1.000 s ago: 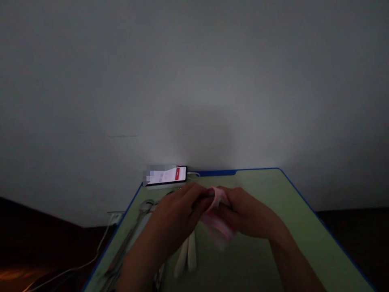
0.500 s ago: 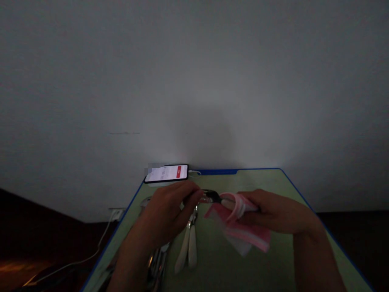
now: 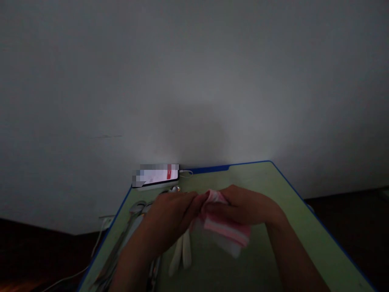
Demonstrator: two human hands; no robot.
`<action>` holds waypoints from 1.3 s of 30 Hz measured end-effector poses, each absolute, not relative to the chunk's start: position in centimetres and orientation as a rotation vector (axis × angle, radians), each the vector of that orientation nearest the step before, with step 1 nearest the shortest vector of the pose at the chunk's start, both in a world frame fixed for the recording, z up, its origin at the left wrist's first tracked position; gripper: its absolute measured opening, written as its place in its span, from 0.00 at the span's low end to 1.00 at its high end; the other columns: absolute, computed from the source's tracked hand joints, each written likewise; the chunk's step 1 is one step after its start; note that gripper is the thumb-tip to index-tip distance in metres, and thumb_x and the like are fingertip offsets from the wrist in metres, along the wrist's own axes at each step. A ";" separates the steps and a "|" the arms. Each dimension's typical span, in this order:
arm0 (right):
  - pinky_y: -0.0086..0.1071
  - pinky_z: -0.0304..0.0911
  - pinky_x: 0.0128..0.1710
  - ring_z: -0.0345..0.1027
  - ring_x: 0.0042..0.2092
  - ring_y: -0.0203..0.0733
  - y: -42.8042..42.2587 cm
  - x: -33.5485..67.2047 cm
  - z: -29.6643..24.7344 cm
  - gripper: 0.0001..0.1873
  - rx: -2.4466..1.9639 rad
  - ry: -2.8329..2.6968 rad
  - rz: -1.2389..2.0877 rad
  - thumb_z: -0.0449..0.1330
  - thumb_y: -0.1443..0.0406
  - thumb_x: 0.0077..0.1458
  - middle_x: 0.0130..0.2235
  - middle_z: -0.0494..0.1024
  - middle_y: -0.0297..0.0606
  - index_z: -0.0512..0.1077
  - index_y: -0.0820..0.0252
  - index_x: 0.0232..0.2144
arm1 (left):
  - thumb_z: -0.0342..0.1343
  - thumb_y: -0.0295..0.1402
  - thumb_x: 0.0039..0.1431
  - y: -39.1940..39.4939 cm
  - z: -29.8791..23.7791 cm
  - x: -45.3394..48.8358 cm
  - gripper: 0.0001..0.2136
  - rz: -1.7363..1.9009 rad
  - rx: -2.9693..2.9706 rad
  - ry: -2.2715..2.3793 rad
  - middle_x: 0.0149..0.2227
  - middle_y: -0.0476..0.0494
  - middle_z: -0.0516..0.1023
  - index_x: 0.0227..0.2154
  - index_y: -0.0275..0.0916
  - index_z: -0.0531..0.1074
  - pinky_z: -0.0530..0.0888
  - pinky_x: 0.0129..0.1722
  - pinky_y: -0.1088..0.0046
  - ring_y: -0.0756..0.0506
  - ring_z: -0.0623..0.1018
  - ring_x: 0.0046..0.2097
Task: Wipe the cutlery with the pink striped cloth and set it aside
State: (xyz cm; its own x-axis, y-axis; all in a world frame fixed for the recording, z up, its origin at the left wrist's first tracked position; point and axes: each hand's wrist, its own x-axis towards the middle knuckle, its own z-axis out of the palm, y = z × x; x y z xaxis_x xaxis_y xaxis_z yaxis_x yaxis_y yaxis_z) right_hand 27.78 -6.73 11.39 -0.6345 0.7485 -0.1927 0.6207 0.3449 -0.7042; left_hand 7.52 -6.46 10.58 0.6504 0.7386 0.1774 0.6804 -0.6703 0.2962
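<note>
My left hand [image 3: 174, 213] is closed, its fingertips pressed against my right hand and the cloth. A pink and white cloth [image 3: 226, 233] is bunched in my closed right hand [image 3: 247, 206], its loose end hanging down over the table. The white-handled piece of cutlery that the cloth wraps is now hidden by the fingers and folds; whether it is a spoon or a fork I cannot tell. Below my left hand lie white cutlery handles [image 3: 187, 251] side by side. More metal cutlery [image 3: 138, 207] lies at the left, partly covered by my left forearm.
A lit phone [image 3: 158, 175] with a white cable [image 3: 187, 173] plugged in stands at the back left of the green table [image 3: 252, 176], which has a blue edge. A grey wall [image 3: 197, 81] rises directly behind. Another cable [image 3: 97, 245] hangs left of the table.
My right hand and the cloth have moved left to meet my left hand, covering the cutlery's metal head that showed between them. The view has shifted slightly.
</note>
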 end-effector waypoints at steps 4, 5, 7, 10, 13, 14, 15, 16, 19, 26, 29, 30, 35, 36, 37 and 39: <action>0.25 0.53 0.25 0.59 0.26 0.32 -6.8 29.7 11.6 0.19 -1.213 -2.488 1.125 0.51 0.54 0.54 0.27 0.71 0.33 0.70 0.63 0.35 | 0.36 0.39 0.64 -6.2 10.5 6.6 0.19 0.336 2.612 1.303 0.27 0.46 0.77 0.29 0.39 0.71 0.65 0.27 0.75 0.47 0.76 0.29; 0.25 0.54 0.26 0.60 0.28 0.33 -7.0 30.2 11.8 0.17 -1.241 -2.460 1.094 0.53 0.54 0.53 0.29 0.72 0.34 0.70 0.62 0.37 | 0.35 0.39 0.64 -6.1 10.6 6.3 0.20 0.325 2.579 1.359 0.27 0.45 0.77 0.29 0.39 0.72 0.65 0.26 0.75 0.47 0.76 0.29; 0.26 0.55 0.29 0.62 0.30 0.35 -7.5 31.0 12.2 0.19 -1.334 -2.353 0.972 0.57 0.55 0.49 0.32 0.73 0.35 0.70 0.60 0.41 | 0.34 0.41 0.64 -6.0 10.8 5.9 0.21 0.329 2.505 1.434 0.26 0.45 0.77 0.30 0.39 0.72 0.66 0.27 0.75 0.47 0.75 0.29; 0.27 0.54 0.28 0.63 0.29 0.35 -8.2 31.2 12.7 0.20 -1.433 -2.208 0.852 0.57 0.55 0.49 0.32 0.74 0.36 0.69 0.59 0.43 | 0.33 0.42 0.63 -6.0 11.2 5.7 0.22 0.369 2.459 1.460 0.27 0.45 0.77 0.31 0.39 0.72 0.66 0.27 0.75 0.47 0.75 0.29; 0.27 0.54 0.28 0.64 0.29 0.34 -8.7 29.8 12.8 0.14 -1.427 -2.183 0.799 0.52 0.58 0.54 0.30 0.75 0.34 0.71 0.59 0.37 | 0.34 0.40 0.64 -6.2 11.3 6.4 0.21 0.375 2.538 1.445 0.25 0.45 0.77 0.29 0.38 0.72 0.64 0.25 0.75 0.47 0.75 0.27; 0.27 0.55 0.29 0.64 0.30 0.35 -8.8 29.2 12.8 0.13 -1.409 -2.189 0.785 0.51 0.59 0.55 0.30 0.75 0.34 0.72 0.59 0.35 | 0.35 0.39 0.64 -6.4 11.3 6.7 0.21 0.373 2.583 1.423 0.25 0.46 0.76 0.29 0.38 0.72 0.63 0.24 0.76 0.48 0.74 0.26; 0.27 0.55 0.30 0.65 0.31 0.35 -8.9 28.5 12.8 0.13 -1.386 -2.195 0.779 0.51 0.60 0.56 0.31 0.75 0.34 0.72 0.59 0.34 | 0.35 0.39 0.64 -6.4 11.2 7.0 0.20 0.372 2.628 1.401 0.24 0.46 0.76 0.30 0.39 0.72 0.63 0.23 0.76 0.48 0.74 0.25; 0.27 0.56 0.31 0.66 0.33 0.36 -9.0 27.9 12.8 0.12 -1.352 -2.207 0.793 0.51 0.60 0.56 0.33 0.76 0.35 0.72 0.58 0.34 | 0.36 0.39 0.64 -6.5 11.1 7.3 0.20 0.378 2.667 1.387 0.24 0.47 0.76 0.30 0.39 0.72 0.62 0.22 0.76 0.48 0.74 0.24; 0.29 0.58 0.35 0.67 0.37 0.38 -9.1 27.0 13.1 0.17 -1.195 -2.273 0.920 0.50 0.56 0.56 0.41 0.75 0.37 0.68 0.57 0.44 | 0.37 0.38 0.63 -6.5 10.9 7.6 0.19 0.413 2.735 1.379 0.23 0.48 0.76 0.28 0.39 0.72 0.62 0.22 0.76 0.48 0.73 0.23; 0.29 0.57 0.35 0.66 0.35 0.37 -8.9 28.1 13.1 0.17 -1.165 -2.372 0.859 0.46 0.57 0.59 0.37 0.75 0.37 0.68 0.59 0.42 | 0.37 0.35 0.64 -6.8 11.1 7.3 0.16 0.518 2.717 1.259 0.26 0.49 0.76 0.29 0.39 0.70 0.65 0.25 0.75 0.49 0.75 0.27; 0.28 0.54 0.30 0.64 0.30 0.35 -9.0 27.4 12.4 0.17 -1.317 -2.409 0.709 0.47 0.55 0.58 0.30 0.74 0.37 0.69 0.61 0.34 | 0.37 0.35 0.64 -7.4 11.1 8.1 0.18 0.548 2.775 1.209 0.23 0.49 0.75 0.25 0.39 0.69 0.65 0.25 0.74 0.49 0.74 0.25; 0.28 0.52 0.28 0.63 0.29 0.35 -9.0 27.1 12.3 0.18 -1.340 -2.414 0.661 0.46 0.56 0.59 0.29 0.74 0.37 0.69 0.62 0.32 | 0.36 0.36 0.64 -7.5 11.1 8.4 0.19 0.558 2.782 1.201 0.22 0.49 0.75 0.24 0.38 0.68 0.65 0.25 0.74 0.49 0.73 0.24; 0.28 0.48 0.26 0.63 0.28 0.34 -9.0 26.2 11.8 0.18 -1.379 -2.431 0.549 0.44 0.57 0.60 0.27 0.73 0.36 0.69 0.62 0.30 | 0.35 0.37 0.64 -7.4 10.9 8.4 0.21 0.552 2.754 1.156 0.22 0.48 0.75 0.23 0.38 0.69 0.65 0.25 0.75 0.50 0.73 0.24; 0.29 0.48 0.27 0.64 0.28 0.34 -8.9 26.2 11.8 0.19 -1.380 -2.440 0.547 0.44 0.57 0.60 0.27 0.73 0.37 0.69 0.61 0.30 | 0.35 0.37 0.64 -7.2 10.9 8.2 0.21 0.528 2.744 1.143 0.23 0.48 0.75 0.25 0.38 0.70 0.65 0.25 0.75 0.50 0.74 0.24; 0.29 0.48 0.27 0.64 0.29 0.35 -8.8 26.3 11.7 0.20 -1.376 -2.449 0.554 0.43 0.56 0.60 0.28 0.74 0.37 0.69 0.61 0.31 | 0.35 0.36 0.64 -7.0 10.9 8.0 0.20 0.501 2.734 1.130 0.24 0.48 0.76 0.26 0.39 0.71 0.66 0.26 0.76 0.50 0.74 0.25; 0.29 0.48 0.27 0.63 0.28 0.34 -8.6 26.8 11.8 0.22 -1.353 -2.461 0.613 0.42 0.55 0.61 0.27 0.73 0.37 0.70 0.61 0.30 | 0.37 0.36 0.64 -6.7 10.8 7.4 0.18 0.451 2.709 1.123 0.26 0.48 0.77 0.30 0.39 0.71 0.66 0.26 0.76 0.49 0.75 0.27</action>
